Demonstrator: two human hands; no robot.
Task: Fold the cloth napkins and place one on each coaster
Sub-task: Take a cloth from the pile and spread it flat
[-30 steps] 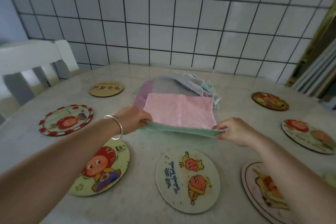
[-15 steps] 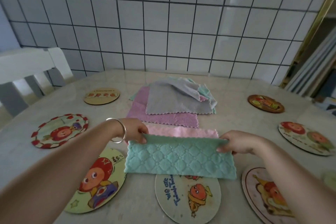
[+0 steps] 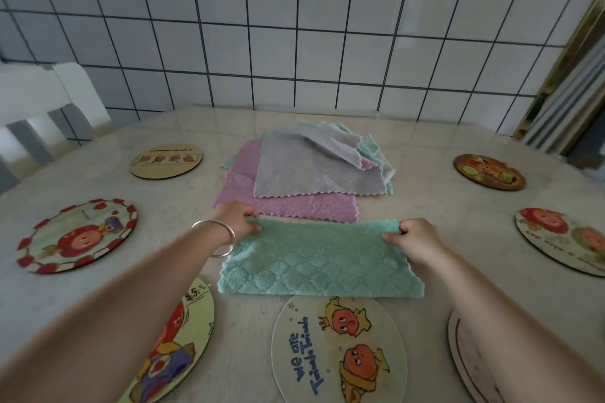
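Note:
A green quilted napkin point(image 3: 320, 262) lies folded in half on the table in front of me, its fold along the far edge. My left hand point(image 3: 234, 221) pinches its far left corner and my right hand point(image 3: 414, 239) pinches its far right corner. Behind it is a pile of napkins point(image 3: 314, 173): a grey one on top, a pink one under it, green ones at the back. Round picture coasters ring the table: one just below the napkin point(image 3: 340, 350), one under my left arm point(image 3: 183, 337), one at the near right point(image 3: 465, 360).
More coasters lie at the left point(image 3: 77, 235), far left point(image 3: 167, 160), far right point(image 3: 489, 172) and right edge point(image 3: 563, 239). A white chair point(image 3: 42, 108) stands at the table's left. A tiled wall backs the table; a gold-framed door is at the right.
I lifted the green napkin off the pile, pulled it toward me and folded it over; its pink inner side is now hidden. The view came closer to the table.

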